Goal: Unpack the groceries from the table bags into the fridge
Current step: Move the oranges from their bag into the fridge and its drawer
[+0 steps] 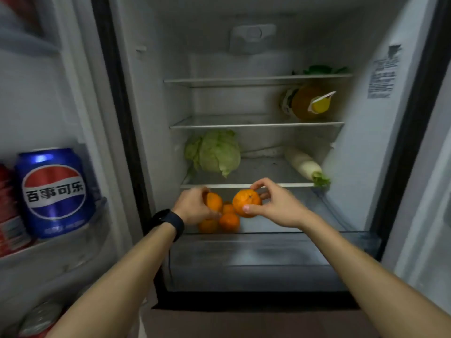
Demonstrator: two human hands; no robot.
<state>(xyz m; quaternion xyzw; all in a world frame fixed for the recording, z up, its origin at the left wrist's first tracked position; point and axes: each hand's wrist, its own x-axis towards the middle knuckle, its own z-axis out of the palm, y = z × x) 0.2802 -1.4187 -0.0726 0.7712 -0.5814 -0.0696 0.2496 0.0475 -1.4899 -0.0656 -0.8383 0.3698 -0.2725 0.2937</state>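
Open fridge (366,142), door to my left with a cola can (55,191). Cabbage (214,152) and radish (305,164) lie on a shelf. Below, over loose oranges (228,222), my left hand (192,207) cups one; my right hand (275,206) has an orange (245,202) in a fingertip grip.

Both forearms are bare of sleeves; the left wrist wears a black smartwatch (168,222).
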